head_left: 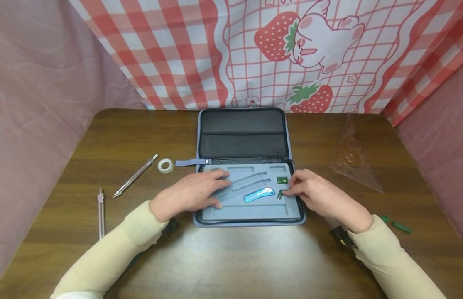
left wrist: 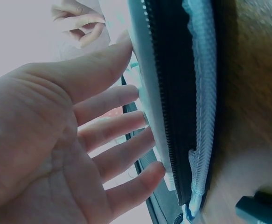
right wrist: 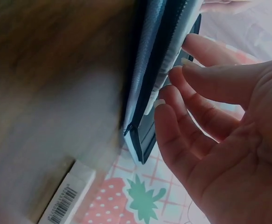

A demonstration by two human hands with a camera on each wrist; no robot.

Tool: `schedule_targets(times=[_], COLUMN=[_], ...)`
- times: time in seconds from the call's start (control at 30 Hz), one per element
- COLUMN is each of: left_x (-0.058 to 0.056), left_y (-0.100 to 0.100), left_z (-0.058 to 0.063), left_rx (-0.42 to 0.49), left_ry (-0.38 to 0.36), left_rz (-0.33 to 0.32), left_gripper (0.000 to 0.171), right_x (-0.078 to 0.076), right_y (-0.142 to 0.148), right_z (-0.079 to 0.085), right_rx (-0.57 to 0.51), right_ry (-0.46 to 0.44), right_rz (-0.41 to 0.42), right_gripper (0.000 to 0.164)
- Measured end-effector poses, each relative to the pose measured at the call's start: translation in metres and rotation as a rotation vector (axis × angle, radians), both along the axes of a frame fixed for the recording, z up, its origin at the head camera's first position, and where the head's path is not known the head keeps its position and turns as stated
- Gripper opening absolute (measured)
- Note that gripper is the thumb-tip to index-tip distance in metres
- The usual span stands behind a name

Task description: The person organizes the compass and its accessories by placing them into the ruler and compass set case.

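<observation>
A zip case (head_left: 241,133) lies unfolded, its grey-blue foam tray (head_left: 250,211) in the near half. A blue utility knife (head_left: 259,194) sits in the foam. Above and right of it is a small green rectangular piece (head_left: 282,180). My right hand (head_left: 317,193) comes over the tray's right edge, its thumb and finger pinching a small green part with metal tips (head_left: 280,194); the right wrist view (right wrist: 215,107) hides that part behind the curled fingers. My left hand (head_left: 192,193) rests on the tray's left side, fingers spread, as the left wrist view shows the fingers (left wrist: 122,144).
Left of the case lie two metallic compasses (head_left: 135,175) (head_left: 101,214) and a clear ring (head_left: 165,165). A transparent set square (head_left: 356,160) is at right, with small green pieces (head_left: 402,227) near my right sleeve. The right wrist view shows a white barcoded block (right wrist: 66,198).
</observation>
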State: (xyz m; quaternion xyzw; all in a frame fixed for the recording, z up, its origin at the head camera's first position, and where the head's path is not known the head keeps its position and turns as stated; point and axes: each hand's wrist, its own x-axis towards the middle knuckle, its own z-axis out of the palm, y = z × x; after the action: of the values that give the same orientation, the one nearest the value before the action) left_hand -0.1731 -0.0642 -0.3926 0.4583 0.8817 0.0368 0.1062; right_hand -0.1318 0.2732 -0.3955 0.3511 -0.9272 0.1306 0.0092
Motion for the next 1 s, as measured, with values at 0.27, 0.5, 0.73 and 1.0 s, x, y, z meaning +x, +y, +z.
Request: schedule_targets(times=[0.27,0.5,0.73,1.0], left_x=[0.001,0.002,0.002,0.003], left_y=[0.002,0.002,0.002,0.001], left_z=[0.000,0.001,0.000,-0.001], left_rx=[-0.021,-0.026,-0.022,-0.032], left_ry=[0.025,0.010,0.005,0.054], left_rz=[-0.018,-0.016,-0.008,-0.038], left_gripper=[0.064,0.065,0.065,0.064], right_x=[0.009,0.013,0.015,0.018], right_y=[-0.004,-0.008,-0.011,-0.015], right_z=[0.003,0.009,0.012,0.014], right_rx=[0.011,0.053,0.084,0.142], right_ry=[0.047,0.025,-0.044,-0.021], right_rz=[0.002,-0.025,-0.060,-0.062], right_gripper=[0.024,0.025,0.027,0.032])
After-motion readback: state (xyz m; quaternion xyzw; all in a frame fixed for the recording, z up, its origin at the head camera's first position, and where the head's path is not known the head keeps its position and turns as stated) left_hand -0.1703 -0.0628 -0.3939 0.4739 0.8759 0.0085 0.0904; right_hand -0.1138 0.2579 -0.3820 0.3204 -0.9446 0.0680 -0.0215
